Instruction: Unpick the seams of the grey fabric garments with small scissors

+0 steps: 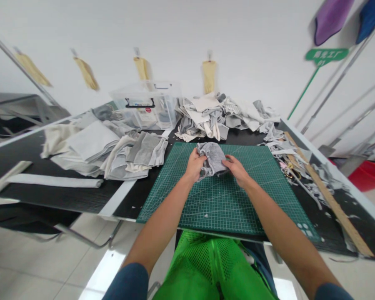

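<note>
Grey cloth (214,157) held between left hand (195,165) and right hand (235,167) over a green cutting mat (225,208)

The grey cloth sits between the two hands, above the far half of the mat; whether its underside touches the mat is hard to tell. At its left edge, the left hand grips with the thumb laid across the near face and the fingers mostly hidden behind the fabric. At its right edge, the right hand closes in a narrower pinch, fingertips bent onto the border.

The cloth is soft and mottled, rounded along the top, with a rumpled, uneven lower edge. The mat beneath is flat and smooth, printed with a fine pale grid and diagonal lines.

Left of the mat, folded pieces (146,151) in grey and cream lie in soft, overlapping layers, near a long pale strip (54,180) on the black table (65,196). Beyond the mat rises a loose heap of fabric (203,116), grey and off-white, its edges curled. Beside it stands a clear plastic box (136,118), rigid and boxy, with a black handle. To the right, a straight wooden strip (331,198) lies across the table among thin, tangled trimmings (303,189). Open green mesh (200,258) covers the person's lap.
</note>
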`<state>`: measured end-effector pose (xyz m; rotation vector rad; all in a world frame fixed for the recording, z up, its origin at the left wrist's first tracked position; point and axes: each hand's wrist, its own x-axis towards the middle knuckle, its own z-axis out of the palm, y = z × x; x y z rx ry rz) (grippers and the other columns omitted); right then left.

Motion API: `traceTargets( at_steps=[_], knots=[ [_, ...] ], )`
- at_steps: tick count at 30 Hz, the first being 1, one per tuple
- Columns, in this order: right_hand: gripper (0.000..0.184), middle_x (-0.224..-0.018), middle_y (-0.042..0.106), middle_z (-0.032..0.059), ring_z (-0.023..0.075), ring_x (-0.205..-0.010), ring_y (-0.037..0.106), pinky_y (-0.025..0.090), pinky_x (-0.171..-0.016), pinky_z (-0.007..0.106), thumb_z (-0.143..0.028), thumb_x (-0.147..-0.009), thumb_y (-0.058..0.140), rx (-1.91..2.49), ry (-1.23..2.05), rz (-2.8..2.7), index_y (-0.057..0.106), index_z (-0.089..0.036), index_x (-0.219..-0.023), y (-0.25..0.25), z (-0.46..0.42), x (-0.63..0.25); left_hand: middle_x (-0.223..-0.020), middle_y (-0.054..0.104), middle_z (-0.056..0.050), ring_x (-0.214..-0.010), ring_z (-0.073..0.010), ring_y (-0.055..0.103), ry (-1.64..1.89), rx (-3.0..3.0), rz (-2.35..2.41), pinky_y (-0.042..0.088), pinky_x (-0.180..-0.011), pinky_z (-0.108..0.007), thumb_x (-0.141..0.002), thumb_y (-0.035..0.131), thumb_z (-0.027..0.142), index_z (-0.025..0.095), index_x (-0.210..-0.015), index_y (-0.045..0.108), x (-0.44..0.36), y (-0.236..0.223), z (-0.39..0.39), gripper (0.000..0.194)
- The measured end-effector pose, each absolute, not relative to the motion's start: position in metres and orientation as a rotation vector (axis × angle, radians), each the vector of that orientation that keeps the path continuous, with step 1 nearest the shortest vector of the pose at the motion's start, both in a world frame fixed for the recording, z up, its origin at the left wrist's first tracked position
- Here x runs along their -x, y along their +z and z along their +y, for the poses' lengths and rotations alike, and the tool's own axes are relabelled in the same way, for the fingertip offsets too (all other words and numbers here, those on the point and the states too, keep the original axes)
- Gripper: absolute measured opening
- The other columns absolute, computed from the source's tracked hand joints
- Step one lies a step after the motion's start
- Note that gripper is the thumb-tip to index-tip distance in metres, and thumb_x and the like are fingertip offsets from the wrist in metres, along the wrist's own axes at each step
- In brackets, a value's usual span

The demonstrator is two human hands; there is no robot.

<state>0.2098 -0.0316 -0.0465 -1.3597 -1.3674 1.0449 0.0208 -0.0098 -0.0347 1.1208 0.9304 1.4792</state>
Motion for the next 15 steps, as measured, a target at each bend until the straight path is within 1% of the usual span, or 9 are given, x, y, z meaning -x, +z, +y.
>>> traceTargets(
  at_steps=[1, 3, 4, 6, 7, 9, 11, 12, 15],
  knots=[
    [0.054, -0.105, 0.071, 0.0055, 0.0160, -0.078, 0.063, 0.042, -0.056, 0.023, -0.051, -0.079, 0.067, 1.326, 1.175, -1.358, 0.062, -0.023, -0.125, -0.047, -0.031, -0.208, -0.106, 0.070, -0.006, -0.095, -0.0200, 0.069, 1.484, -1.082, 0.939, 0.056, -0.086, -0.034, -0.069, 0.059, 0.013, 0.020, -0.110, 0.057, -0.018, -0.033, -0.009, 0.041],
    [0.044, -0.093, 0.069, 0.0023, 0.0138, -0.068, 0.059, 0.035, -0.049, 0.021, -0.047, -0.077, 0.070, 1.229, 1.412, -1.309, 0.063, -0.023, -0.113, -0.048, -0.030, -0.202, -0.102, 0.069, -0.005, -0.089, -0.0187, 0.069, 1.497, -1.045, 0.975, 0.056, -0.081, -0.032, -0.068, 0.058, 0.013, 0.021, -0.109, 0.054, -0.013, -0.032, -0.006, 0.041],
    [0.039, -0.086, 0.068, 0.0008, 0.0128, -0.063, 0.056, 0.031, -0.047, 0.021, -0.044, -0.076, 0.071, 1.199, 1.465, -1.294, 0.063, -0.022, -0.106, -0.049, -0.029, -0.197, -0.100, 0.068, -0.004, -0.088, -0.0182, 0.068, 1.506, -1.044, 1.009, 0.055, -0.080, -0.031, -0.068, 0.058, 0.013, 0.021, -0.107, 0.052, -0.010, -0.032, -0.004, 0.040],
    [0.031, -0.077, 0.064, -0.0012, 0.0118, -0.058, 0.052, 0.028, -0.044, 0.021, -0.039, -0.073, 0.072, 1.220, 1.450, -1.279, 0.060, -0.022, -0.096, -0.051, -0.025, -0.186, -0.098, 0.067, -0.003, -0.087, -0.0179, 0.067, 1.511, -1.067, 1.108, 0.054, -0.078, -0.030, -0.068, 0.059, 0.012, 0.022, -0.105, 0.050, -0.003, -0.031, 0.000, 0.039],
    [0.030, -0.075, 0.063, -0.0017, 0.0118, -0.057, 0.051, 0.029, -0.045, 0.021, -0.037, -0.073, 0.072, 1.273, 1.387, -1.285, 0.058, -0.022, -0.095, -0.053, -0.021, -0.179, -0.098, 0.066, -0.003, -0.089, -0.0183, 0.067, 1.501, -1.090, 1.171, 0.054, -0.079, -0.031, -0.069, 0.061, 0.013, 0.022, -0.105, 0.049, 0.001, -0.031, 0.002, 0.039],
    [0.030, -0.074, 0.063, -0.0016, 0.0131, -0.058, 0.053, 0.034, -0.047, 0.022, -0.036, -0.075, 0.070, 1.402, 1.234, -1.336, 0.058, -0.022, -0.099, -0.057, -0.014, -0.165, -0.101, 0.066, -0.005, -0.092, -0.0202, 0.066, 1.443, -1.139, 1.310, 0.053, -0.082, -0.033, -0.071, 0.067, 0.017, 0.022, -0.108, 0.047, 0.009, -0.029, 0.005, 0.042],
    [0.033, -0.079, 0.065, -0.0002, 0.0152, -0.064, 0.057, 0.041, -0.054, 0.024, -0.036, -0.077, 0.069, 1.496, 1.102, -1.383, 0.057, -0.022, -0.104, -0.061, -0.006, -0.149, -0.104, 0.067, -0.007, -0.093, -0.0226, 0.066, 1.364, -1.191, 1.427, 0.052, -0.086, -0.036, -0.072, 0.075, 0.023, 0.023, -0.113, 0.044, 0.020, -0.029, 0.005, 0.051],
    [0.035, -0.083, 0.066, 0.0010, 0.0164, -0.068, 0.059, 0.044, -0.058, 0.026, -0.036, -0.077, 0.069, 1.520, 1.053, -1.391, 0.056, -0.022, -0.107, -0.063, -0.002, -0.140, -0.105, 0.067, -0.008, -0.093, -0.0235, 0.066, 1.335, -1.225, 1.460, 0.051, -0.088, -0.038, -0.070, 0.077, 0.023, 0.023, -0.116, 0.043, 0.027, -0.030, 0.004, 0.058],
    [0.045, -0.098, 0.068, 0.0060, 0.0201, -0.082, 0.063, 0.048, -0.071, 0.029, -0.037, -0.079, 0.068, 1.557, 0.936, -1.389, 0.050, -0.021, -0.117, -0.068, 0.010, -0.109, -0.105, 0.066, -0.008, -0.091, -0.0236, 0.066, 1.335, -1.340, 1.491, 0.049, -0.093, -0.040, -0.063, 0.078, 0.011, 0.023, -0.125, 0.039, 0.051, -0.033, -0.001, 0.074]
  ],
)
